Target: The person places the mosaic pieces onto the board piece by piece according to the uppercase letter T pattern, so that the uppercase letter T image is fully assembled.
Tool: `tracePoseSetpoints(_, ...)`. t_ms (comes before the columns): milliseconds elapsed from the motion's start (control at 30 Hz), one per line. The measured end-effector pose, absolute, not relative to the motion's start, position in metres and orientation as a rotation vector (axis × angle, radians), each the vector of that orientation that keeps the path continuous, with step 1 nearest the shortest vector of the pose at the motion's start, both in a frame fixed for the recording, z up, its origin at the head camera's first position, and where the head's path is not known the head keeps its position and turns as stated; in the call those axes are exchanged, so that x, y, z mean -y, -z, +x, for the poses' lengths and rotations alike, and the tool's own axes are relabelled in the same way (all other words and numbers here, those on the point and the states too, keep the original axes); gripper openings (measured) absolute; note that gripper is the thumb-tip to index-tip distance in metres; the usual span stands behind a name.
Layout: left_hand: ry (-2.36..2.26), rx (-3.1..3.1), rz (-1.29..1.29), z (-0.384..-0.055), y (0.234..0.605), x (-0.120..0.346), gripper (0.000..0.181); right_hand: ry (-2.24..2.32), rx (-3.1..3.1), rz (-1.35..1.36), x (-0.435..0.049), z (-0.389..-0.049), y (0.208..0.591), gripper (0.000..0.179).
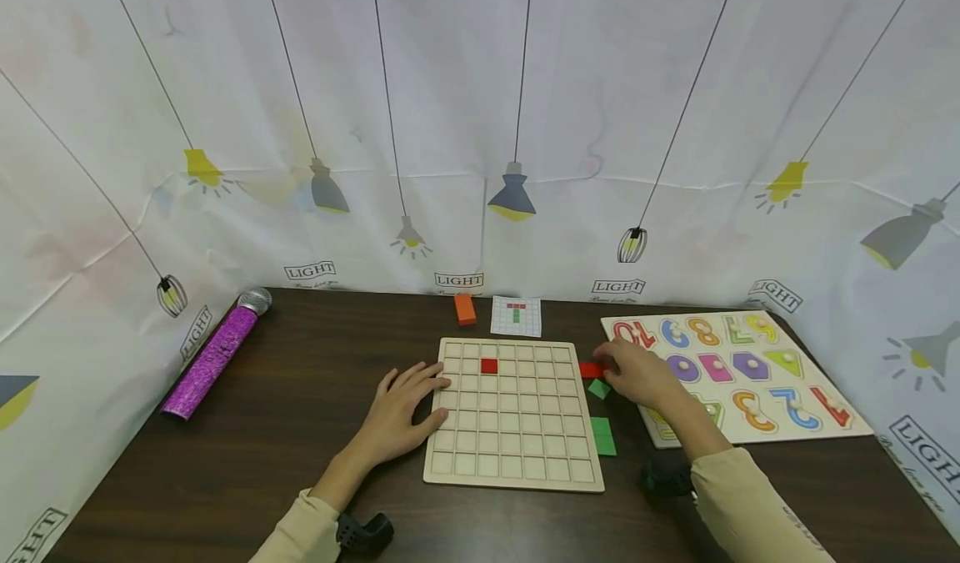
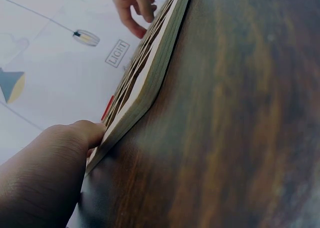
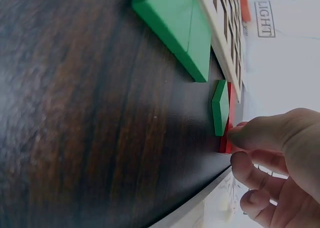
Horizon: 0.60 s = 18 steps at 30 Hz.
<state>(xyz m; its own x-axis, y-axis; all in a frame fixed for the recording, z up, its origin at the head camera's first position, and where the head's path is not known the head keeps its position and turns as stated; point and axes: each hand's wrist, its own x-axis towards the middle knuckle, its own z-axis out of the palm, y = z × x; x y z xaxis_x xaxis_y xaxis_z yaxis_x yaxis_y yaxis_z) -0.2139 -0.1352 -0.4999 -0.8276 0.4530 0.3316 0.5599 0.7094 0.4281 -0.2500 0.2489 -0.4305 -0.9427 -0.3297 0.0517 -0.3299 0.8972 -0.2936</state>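
Observation:
A wooden grid board (image 1: 517, 429) lies flat on the dark table, with one red square tile (image 1: 489, 366) set in an upper cell. My left hand (image 1: 405, 409) rests along the board's left edge, fingers spread, its thumb (image 2: 90, 133) touching the rim. Beyond the right edge, my right hand (image 1: 637, 371) has curled fingers and pinches at a red tile (image 3: 226, 145) with thumb and fingertips. A small green tile (image 1: 599, 389) sits right beside it, tilted in its outline. Nearer to me are green tiles (image 1: 603, 436) lying side by side against the board.
A pattern card (image 1: 516, 317) with a red and green T and an orange block (image 1: 465, 309) lie behind the board. At right is a number-and-shape puzzle board (image 1: 727, 363), partly under my right arm. A purple glittery microphone (image 1: 213, 359) lies far left. A printed curtain (image 1: 450, 113) hangs behind.

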Motion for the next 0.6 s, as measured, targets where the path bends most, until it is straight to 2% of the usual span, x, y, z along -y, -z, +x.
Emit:
tracePoseSetpoints(267, 0.778, 2.706, -0.816, -0.2134, 0.5016, 0.135, 0.044, -0.385, 3.087, 0.525, -0.2456, -0.2488, 0.4341, 0.029)
tracePoseSetpoints(600, 0.779, 2.69, -0.827, -0.2121, 0.5001, 0.1348, 0.043, -0.419, 3.022, 0.471, -0.2458, -0.2454, 0.4344, 0.022)
